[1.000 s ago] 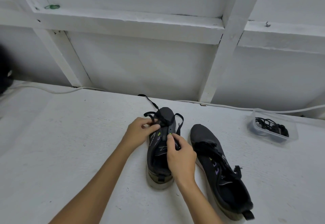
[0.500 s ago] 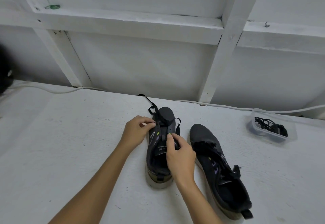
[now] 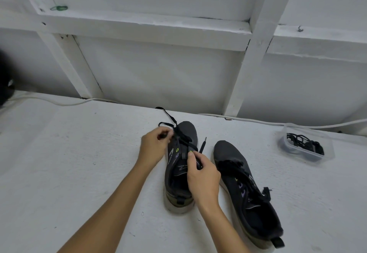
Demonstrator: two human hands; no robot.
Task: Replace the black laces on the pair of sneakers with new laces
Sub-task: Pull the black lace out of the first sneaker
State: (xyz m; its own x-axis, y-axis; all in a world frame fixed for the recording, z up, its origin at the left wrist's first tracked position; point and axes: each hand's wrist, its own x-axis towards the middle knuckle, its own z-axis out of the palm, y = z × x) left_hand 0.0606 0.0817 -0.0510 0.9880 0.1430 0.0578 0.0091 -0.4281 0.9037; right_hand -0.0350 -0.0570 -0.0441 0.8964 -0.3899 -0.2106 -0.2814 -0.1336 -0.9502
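Two dark sneakers lie on the white table. The left sneaker (image 3: 179, 175) points away from me, and its black lace (image 3: 172, 119) is mostly loosened and trails past the toe. My left hand (image 3: 154, 146) pinches the lace at the shoe's left eyelets. On the shoe's right side, my right hand (image 3: 202, 175) pinches the other part of the lace, whose tip sticks out by the toe. The right sneaker (image 3: 246, 191) lies beside it, laced in black.
A clear plastic container (image 3: 325, 154) holding black laces (image 3: 303, 143) sits at the right rear of the table. A white cable (image 3: 258, 121) runs along the table's back edge under the white framed wall. A dark object (image 3: 5, 79) shows at the far left.
The lace has come further out of the left sneaker: the loop by the toe is gone and a free end now sticks out on the right. My left hand moved slightly left and up.
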